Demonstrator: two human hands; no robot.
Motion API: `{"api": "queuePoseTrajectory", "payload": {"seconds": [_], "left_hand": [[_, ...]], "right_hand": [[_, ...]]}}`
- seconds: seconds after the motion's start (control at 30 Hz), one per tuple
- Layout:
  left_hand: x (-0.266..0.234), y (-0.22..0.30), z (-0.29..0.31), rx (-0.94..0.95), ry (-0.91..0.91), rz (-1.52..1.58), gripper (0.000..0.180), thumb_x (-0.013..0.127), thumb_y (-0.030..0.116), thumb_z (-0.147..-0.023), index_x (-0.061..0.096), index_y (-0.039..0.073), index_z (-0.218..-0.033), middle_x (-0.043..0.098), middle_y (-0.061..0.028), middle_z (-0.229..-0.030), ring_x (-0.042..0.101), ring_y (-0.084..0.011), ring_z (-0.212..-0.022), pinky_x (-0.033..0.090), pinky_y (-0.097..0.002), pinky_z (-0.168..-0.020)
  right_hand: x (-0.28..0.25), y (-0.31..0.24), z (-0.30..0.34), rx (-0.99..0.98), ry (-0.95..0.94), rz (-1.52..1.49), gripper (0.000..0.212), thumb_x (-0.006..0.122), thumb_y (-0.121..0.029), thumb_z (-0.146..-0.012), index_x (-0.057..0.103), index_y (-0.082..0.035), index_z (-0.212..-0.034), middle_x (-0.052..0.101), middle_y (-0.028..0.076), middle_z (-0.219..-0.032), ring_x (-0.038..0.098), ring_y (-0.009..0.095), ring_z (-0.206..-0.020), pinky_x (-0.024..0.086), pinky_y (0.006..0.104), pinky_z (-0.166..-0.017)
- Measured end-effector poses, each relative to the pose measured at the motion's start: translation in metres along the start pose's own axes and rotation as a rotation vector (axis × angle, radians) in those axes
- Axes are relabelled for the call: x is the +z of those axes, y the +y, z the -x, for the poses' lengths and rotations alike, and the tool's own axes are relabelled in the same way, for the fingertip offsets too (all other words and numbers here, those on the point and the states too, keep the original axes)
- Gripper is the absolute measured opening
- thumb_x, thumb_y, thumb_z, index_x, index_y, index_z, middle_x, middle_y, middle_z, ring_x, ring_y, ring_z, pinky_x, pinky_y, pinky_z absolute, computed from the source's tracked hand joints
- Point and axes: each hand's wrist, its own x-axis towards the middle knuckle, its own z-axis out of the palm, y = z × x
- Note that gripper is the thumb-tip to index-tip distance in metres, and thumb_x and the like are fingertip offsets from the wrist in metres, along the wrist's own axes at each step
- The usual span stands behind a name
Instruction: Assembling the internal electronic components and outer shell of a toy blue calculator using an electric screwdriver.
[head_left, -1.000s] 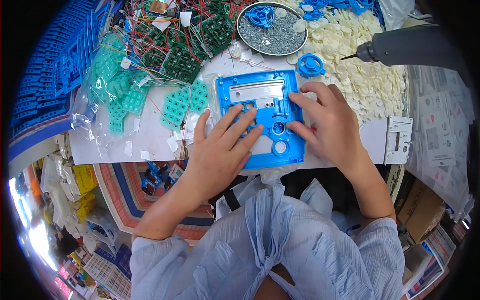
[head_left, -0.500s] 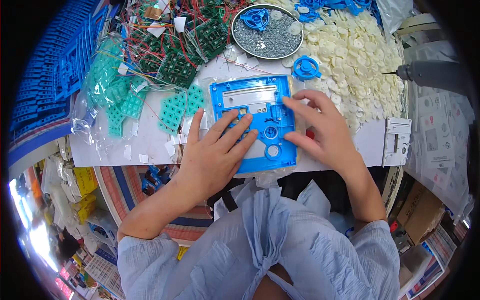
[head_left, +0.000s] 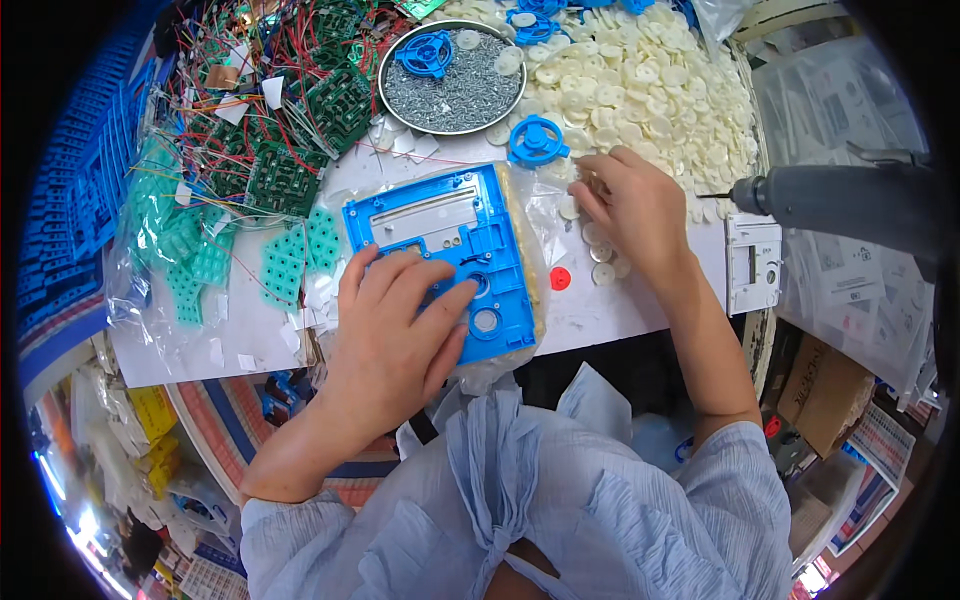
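A blue plastic housing (head_left: 505, 275) lies slightly tilted on a clear bag over a pale padded piece, its inside with ribs, round openings and a silvery window strip facing up. My left hand (head_left: 390, 325) rests on its left and lower part, fingers spread and covering some of it. Right of the housing, my right hand (head_left: 638, 205) is at the near edge of a pile of cream plastic discs (head_left: 650, 95). Its thumb and fingers are curled together; what they hold, if anything, is hidden. A red disc (head_left: 560, 279) lies on the table between the hands.
Behind stand a round tray (head_left: 455, 95) of small screws and a blue round part (head_left: 538, 140). Green circuit boards (head_left: 285, 178) with wires and teal rubber keypads (head_left: 285, 265) lie left. At right, a power screwdriver (head_left: 840, 195) juts in above a white panel (head_left: 752, 265).
My right hand has left the housing's right edge and moved right to the discs. My left hand stays on the housing. The whole view has shifted, uncovering the red disc.
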Motion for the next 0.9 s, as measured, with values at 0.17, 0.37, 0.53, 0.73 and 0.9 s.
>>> {"api": "queuePoseTrajectory", "payload": {"seconds": [0.17, 0.37, 0.53, 0.73, 0.9], "left_hand": [[0.001, 0.0, 0.007, 0.008, 0.134, 0.111, 0.032, 0.073, 0.007, -0.081, 0.07, 0.01, -0.113, 0.067, -0.0079, -0.108, 0.062, -0.0307, -0.103, 0.046, -0.0484, -0.093], [0.007, 0.018, 0.004, -0.32, 0.059, 0.754, 0.012, 0.07, 0.009, -0.092, 0.07, 0.003, -0.101, 0.069, -0.009, -0.083, 0.064, -0.0196, -0.068, 0.05, -0.0309, -0.061], [0.01, 0.012, -0.015, -0.577, -0.292, 1.23, 0.014, 0.06, 0.012, -0.103, 0.066, 0.001, -0.098, 0.063, 0.0004, -0.072, 0.053, -0.0024, -0.062, 0.041, -0.0226, -0.055], [0.016, 0.009, 0.004, -0.484, -0.149, 1.333, 0.015, 0.063, 0.011, -0.099, 0.064, 0.001, -0.088, 0.059, 0.0023, -0.066, 0.05, -0.0012, -0.059, 0.04, -0.0244, -0.05], [0.017, 0.023, 0.021, -0.353, 0.107, 0.83, 0.01, 0.066, 0.007, -0.095, 0.065, 0.003, -0.086, 0.057, -0.003, -0.066, 0.052, -0.0086, -0.054, 0.041, -0.0278, -0.049]], "right_hand": [[0.003, 0.002, -0.004, 0.0, -0.011, -0.097, 0.019, 0.078, -0.015, -0.084, 0.071, -0.005, -0.099, 0.067, 0.01, -0.087, 0.066, 0.023, -0.069, 0.053, 0.0336, -0.066], [-0.007, -0.023, 0.034, 0.134, -0.061, -0.53, 0.02, 0.078, -0.002, -0.078, 0.07, -0.004, -0.095, 0.066, 0.007, -0.087, 0.063, 0.02, -0.07, 0.051, 0.0304, -0.064], [-0.014, -0.073, 0.051, -0.276, 0.036, -0.848, 0.027, 0.076, 0.006, -0.073, 0.072, -0.005, -0.097, 0.07, 0.008, -0.095, 0.068, 0.02, -0.077, 0.054, 0.0302, -0.067], [-0.024, -0.099, 0.05, -0.169, -0.025, -1.075, 0.027, 0.078, 0.002, -0.076, 0.073, -0.003, -0.102, 0.071, 0.009, -0.09, 0.07, 0.022, -0.078, 0.055, 0.0304, -0.067], [-0.024, -0.105, 0.065, -0.088, -0.116, -0.762, 0.02, 0.08, -0.003, -0.079, 0.073, -0.003, -0.098, 0.071, 0.009, -0.08, 0.069, 0.022, -0.068, 0.052, 0.0309, -0.061]]}}
